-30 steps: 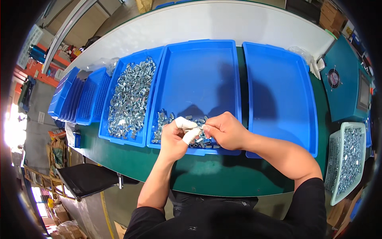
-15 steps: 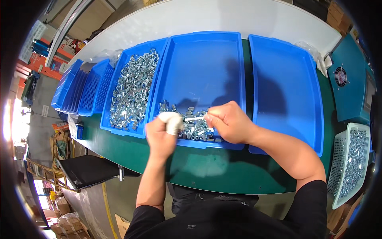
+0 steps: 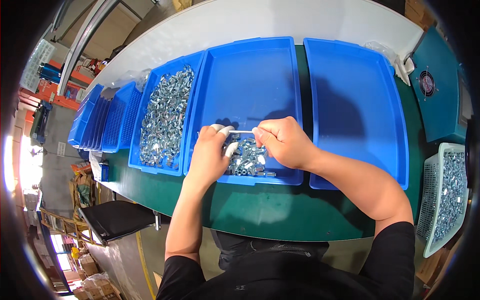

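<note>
In the middle blue tray, a pile of small shiny metal nuts or sleeves lies at the near end. Above it my right hand pinches a thin, pale rod between thumb and fingers. The rod runs level to the left, its far end at the covered fingertips of my left hand. White covers wrap the thumb and fingertips of that hand. Its thumb stands apart from the bent fingers over the pile's left side; what lies under the fingers is hidden.
A left blue tray holds many similar metal pieces. At the right is another blue tray. Stacked blue baskets stand far left. A teal machine with a fan and a pale basket of metal parts flank the green table.
My left hand has moved forward and turned, its thumb now apart from the fingers. My right hand shifts slightly forward, still gripping the rod. The whole view has tilted a little.
</note>
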{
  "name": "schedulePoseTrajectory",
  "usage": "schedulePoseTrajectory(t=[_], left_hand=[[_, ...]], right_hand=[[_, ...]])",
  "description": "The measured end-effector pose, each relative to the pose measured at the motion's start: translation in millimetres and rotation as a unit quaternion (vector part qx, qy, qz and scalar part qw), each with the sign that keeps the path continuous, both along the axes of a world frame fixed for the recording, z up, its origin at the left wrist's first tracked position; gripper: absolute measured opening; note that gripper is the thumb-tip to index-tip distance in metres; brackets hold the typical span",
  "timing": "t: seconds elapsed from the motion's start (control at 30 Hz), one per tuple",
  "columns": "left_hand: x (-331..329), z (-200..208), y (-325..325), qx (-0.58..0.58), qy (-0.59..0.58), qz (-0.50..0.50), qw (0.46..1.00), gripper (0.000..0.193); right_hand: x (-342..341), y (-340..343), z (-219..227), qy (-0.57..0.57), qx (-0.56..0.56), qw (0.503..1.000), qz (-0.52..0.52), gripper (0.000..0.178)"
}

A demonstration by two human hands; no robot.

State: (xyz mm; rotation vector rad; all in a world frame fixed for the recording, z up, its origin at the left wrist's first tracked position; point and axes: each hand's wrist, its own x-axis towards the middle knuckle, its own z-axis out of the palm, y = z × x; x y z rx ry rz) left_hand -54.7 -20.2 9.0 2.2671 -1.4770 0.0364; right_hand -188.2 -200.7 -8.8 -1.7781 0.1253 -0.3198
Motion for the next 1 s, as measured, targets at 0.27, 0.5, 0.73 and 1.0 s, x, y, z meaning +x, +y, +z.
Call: schedulePoseTrajectory(t=[0.27, 0.5, 0.73, 1.0], left_hand=[[2, -19, -3, -0.060, 0.191, 0.086, 0.976, 0.016], [-3, -23, 16, -0.250, 0.435, 0.005, 0.865, 0.016], [-17, -12, 11, -0.169, 0.316, -0.029, 0.933, 0.007], [-22, -11, 9, -0.201, 0.222, -0.116, 0.947, 0.016]], right_hand=[[-2, 1, 3, -0.020, -0.019, 1.000, -0.015, 0.032], [-1, 0, 2, 0.009, -0.073, 0.997, 0.006, 0.029], [-3, 4, 0, -0.054, -0.208, 0.976, 0.032, 0.024], [-9, 6, 13, 0.150, 0.025, 0.979, 0.136, 0.034]])
